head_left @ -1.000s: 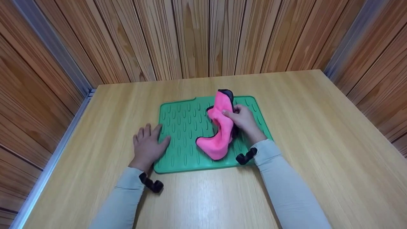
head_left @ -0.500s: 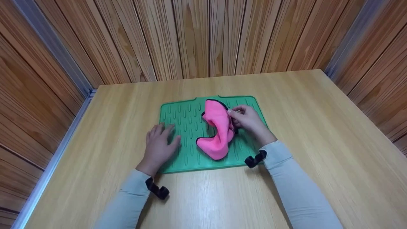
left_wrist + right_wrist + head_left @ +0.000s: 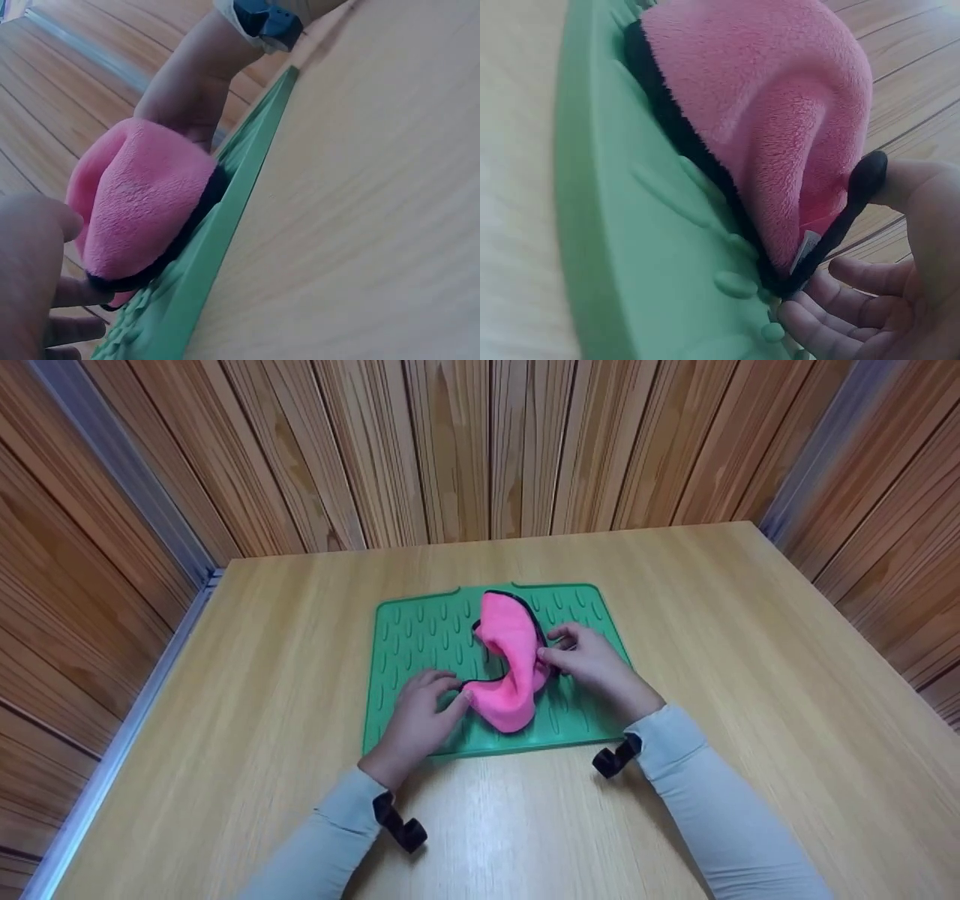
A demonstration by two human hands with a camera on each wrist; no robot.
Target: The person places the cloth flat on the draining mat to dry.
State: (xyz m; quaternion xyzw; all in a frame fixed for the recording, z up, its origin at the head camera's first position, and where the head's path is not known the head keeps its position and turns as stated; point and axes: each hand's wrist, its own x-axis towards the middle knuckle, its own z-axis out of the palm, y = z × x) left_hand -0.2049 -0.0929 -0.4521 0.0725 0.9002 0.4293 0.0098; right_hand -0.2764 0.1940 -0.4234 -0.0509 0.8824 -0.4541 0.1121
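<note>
1. The pink cloth (image 3: pixel 510 637), edged with black trim (image 3: pixel 682 135), is bunched up near the middle of the green mat (image 3: pixel 416 637), which is laid on the wooden table (image 3: pixel 300 645).
2. Its near left corner is pinched between the thumb and fingers of the left hand (image 3: pixel 416 716).
3. Its right edge is grasped by the right hand (image 3: pixel 598 666), between thumb and fingers.
4. Both forearms are covered by pale sleeves (image 3: pixel 731 810).

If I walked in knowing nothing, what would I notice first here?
Probably the bright pink cloth with its black edge, bunched up on the green mat. Next, perhaps, the two bare hands at it: the left hand at its left corner, the right hand at its right edge.
</note>
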